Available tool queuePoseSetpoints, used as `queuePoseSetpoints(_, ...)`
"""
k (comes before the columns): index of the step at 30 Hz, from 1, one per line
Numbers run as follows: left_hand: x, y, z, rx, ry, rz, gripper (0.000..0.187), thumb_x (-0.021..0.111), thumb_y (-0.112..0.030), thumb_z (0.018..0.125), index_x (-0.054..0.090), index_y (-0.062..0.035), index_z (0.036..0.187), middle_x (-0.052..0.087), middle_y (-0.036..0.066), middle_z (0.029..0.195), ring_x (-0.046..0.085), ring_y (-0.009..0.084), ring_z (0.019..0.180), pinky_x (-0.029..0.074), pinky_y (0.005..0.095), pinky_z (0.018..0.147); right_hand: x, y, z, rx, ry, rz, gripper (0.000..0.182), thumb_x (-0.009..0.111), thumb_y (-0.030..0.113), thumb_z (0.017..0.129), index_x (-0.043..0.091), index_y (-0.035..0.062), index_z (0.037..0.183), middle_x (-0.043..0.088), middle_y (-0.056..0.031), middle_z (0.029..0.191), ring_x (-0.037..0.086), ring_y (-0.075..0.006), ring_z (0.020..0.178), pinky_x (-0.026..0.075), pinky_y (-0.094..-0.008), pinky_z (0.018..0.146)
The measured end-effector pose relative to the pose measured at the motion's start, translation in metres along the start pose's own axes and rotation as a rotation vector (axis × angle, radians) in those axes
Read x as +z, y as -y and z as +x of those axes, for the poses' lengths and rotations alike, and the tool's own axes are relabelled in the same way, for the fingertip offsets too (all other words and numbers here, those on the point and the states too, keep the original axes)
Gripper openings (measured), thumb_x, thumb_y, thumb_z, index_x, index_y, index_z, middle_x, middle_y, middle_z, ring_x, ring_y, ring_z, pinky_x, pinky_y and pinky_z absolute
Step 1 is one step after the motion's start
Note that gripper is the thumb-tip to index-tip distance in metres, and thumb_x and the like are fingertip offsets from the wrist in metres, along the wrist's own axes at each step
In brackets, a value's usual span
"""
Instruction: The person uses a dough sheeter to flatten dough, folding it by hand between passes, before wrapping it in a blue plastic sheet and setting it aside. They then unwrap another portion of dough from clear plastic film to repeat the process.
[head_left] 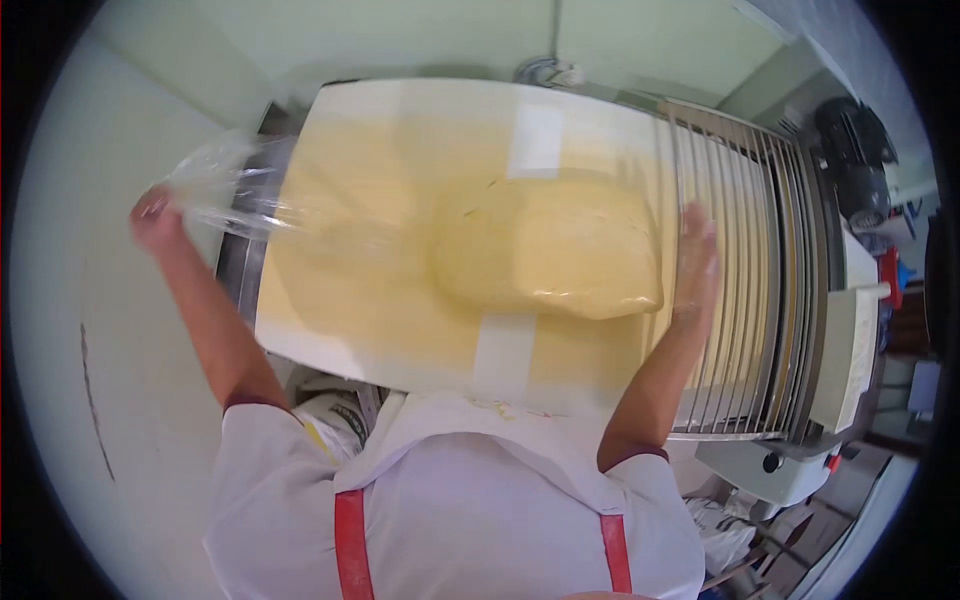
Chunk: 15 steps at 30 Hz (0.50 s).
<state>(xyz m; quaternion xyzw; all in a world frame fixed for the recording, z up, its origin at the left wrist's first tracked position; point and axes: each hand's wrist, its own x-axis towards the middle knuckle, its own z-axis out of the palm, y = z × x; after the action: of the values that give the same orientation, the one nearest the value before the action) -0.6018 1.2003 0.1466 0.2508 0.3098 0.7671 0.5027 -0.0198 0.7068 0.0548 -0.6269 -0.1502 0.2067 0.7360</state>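
A large block of pale yellow dough (590, 250) lies on the yellow-stained belt (350, 270), its lower edge shiny. Out to the left, my left hand (157, 218) is closed around the end of a clear plastic sheet (225, 190), which stretches and crumples over the belt's left edge toward the dough. How far the film reaches is hard to make out. Just right of the dough, my right hand (697, 260) is held edge-on with its fingers extended, slightly blurred, beside the wire guard. Nothing shows in it.
The metal wire guard (735, 280) spans the belt's right side, in front of the machine's rollers. A dark motor (853, 160) sits at the upper right. Pale walls stand behind and to the left. Sacks (335, 420) lie below the belt's front edge.
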Motion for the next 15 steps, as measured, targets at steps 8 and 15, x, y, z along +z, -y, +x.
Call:
queuePoseSetpoints(8,-0.240,-0.203,-0.131,0.105,0.278,-0.459,0.037,0.042,-0.024,0.095,0.039,-0.0114,0.061,0.033,0.000,0.056,0.028,0.0110,0.049,0.024,0.0272,0.045,0.263,-0.044,-0.171,-0.483,1.025,-0.995,0.081,0.070,0.026,0.082,0.025,0.0181,0.148,0.063,-0.0141,0.097,0.063,-0.0318,0.084,0.051,-0.0443,0.075)
queuePoseSetpoints(15,-0.278,-0.194,-0.291,-0.120,0.118,0.759,0.048,0.059,-0.041,0.088,0.056,-0.0049,0.120,0.062,0.008,0.091,0.054,0.0163,0.082,0.046,0.0313,0.075,0.396,-0.143,-0.313,-0.561,1.584,-0.558,0.014,0.057,0.016,0.091,0.061,0.0032,0.095,0.062,-0.0134,0.096,0.063,-0.0307,0.087,0.050,-0.0419,0.079)
